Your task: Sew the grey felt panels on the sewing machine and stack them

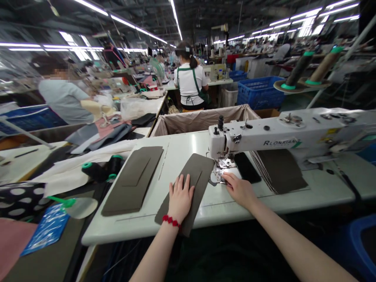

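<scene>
Under my left hand (180, 197), spread flat with fingers apart, lies a long olive-grey fabric panel (201, 166) with a smaller piece on it. The panel slants across the table, its upper corner close to the presser foot. My right hand (239, 190) is at the needle plate (219, 176) of a white sewing machine (252, 133), thumb and fingers pinched together; whatever is between them is too small to make out. To the left rests a stack of similar olive panels (133, 178). Another olive stack (282, 170) sits beneath the machine arm, beside a black phone (247, 167).
Black thread cones (102, 170) stand left of the table. Behind it is a cloth-lined bin (202, 117), with a blue crate (258, 92) farther back. Thread spools (299, 70) rise on a stand at right. One person (190, 80) sits ahead, another (64, 96) at left.
</scene>
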The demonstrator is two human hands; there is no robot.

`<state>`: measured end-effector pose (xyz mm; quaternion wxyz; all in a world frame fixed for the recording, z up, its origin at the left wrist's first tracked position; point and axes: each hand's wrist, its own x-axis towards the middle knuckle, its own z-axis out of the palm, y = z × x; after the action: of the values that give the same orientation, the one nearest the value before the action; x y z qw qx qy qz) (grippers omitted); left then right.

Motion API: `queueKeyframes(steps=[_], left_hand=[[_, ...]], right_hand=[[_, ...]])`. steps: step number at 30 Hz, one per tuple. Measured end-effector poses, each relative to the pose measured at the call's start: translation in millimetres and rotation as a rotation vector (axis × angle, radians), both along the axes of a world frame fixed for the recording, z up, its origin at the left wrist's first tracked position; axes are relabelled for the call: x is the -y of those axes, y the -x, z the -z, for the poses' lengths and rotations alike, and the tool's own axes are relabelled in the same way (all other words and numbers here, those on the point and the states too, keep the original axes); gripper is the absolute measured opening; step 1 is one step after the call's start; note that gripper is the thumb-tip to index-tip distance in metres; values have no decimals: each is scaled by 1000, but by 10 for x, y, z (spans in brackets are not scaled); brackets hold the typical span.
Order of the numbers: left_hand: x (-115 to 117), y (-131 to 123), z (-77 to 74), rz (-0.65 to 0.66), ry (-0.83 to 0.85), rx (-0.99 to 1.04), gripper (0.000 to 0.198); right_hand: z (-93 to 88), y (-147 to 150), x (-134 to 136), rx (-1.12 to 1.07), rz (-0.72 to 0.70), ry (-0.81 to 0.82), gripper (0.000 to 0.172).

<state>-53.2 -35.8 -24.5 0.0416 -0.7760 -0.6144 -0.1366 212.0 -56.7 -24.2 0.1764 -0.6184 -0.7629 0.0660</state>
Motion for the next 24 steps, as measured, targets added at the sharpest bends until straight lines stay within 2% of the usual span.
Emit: queueKeyframes(steps=[3,5,7,9,12,16,20,24], left_hand=[[424,167,133,62,56,-33,52],[629,228,149,134,106,-6,61],[716,226,107,221,154,26,65],[691,163,34,316,195,52,65],[571,-19,-78,417,227,94,56],[572,-403,-170,429,180,199,34],[771,-865,-129,539,205,267,46],[896,-1166,-36,571,228,338,20]], right_hand=[[-64,-64,66,-56,14,-10,38],[-120,-134,181,-158,70,-44,30],[-172,-219,350,-281,143,-65,25],[-203,-312,556,-358,196,-35,25],[-193,-449,887,-387,272,62,29],[-74,-567,1284,-414,359,162,29],[98,-536,1526,-452,356,246,24],[178,-418,1577,-401,316,289,20]])
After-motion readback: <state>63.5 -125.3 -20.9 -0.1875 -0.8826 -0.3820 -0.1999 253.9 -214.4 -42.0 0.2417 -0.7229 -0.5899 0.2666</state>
